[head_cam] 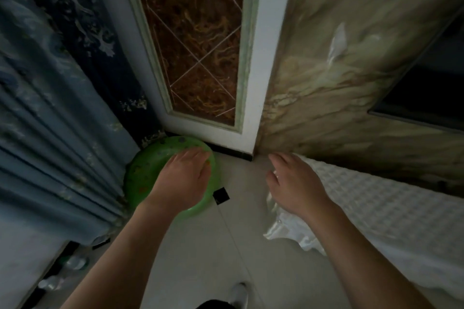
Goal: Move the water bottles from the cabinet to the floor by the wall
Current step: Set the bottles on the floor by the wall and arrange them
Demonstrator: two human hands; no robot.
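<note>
Clear plastic, blurred and dim, is all that can be made out of the water bottles (72, 262) at the lower left of the frame: pale rounded shapes with a hint of green are seen lying in a dark opening low beside the blue curtain (50, 133), and their caps and labels cannot be told. Neither hand is near them. The left hand (182, 179) is held in the centre of the frame over a green round basin (143, 178), which is set on the pale tiled floor (200, 246) in the corner, against the curtain and the foot of a white-framed panel with brown marbled tiles (198, 45). Its fingers are spread loosely and nothing is gripped; whether the basin rim is touched cannot be told. The right hand (296, 183) is held to the right of centre, palm down, fingers apart and empty, above the edge of a white quilted cover (389, 208) and a shiny white frill (283, 228). A small black square tile inlay (221, 195) is seen on the floor between the two hands. A beige marbled wall (339, 70) fills the upper right.
</note>
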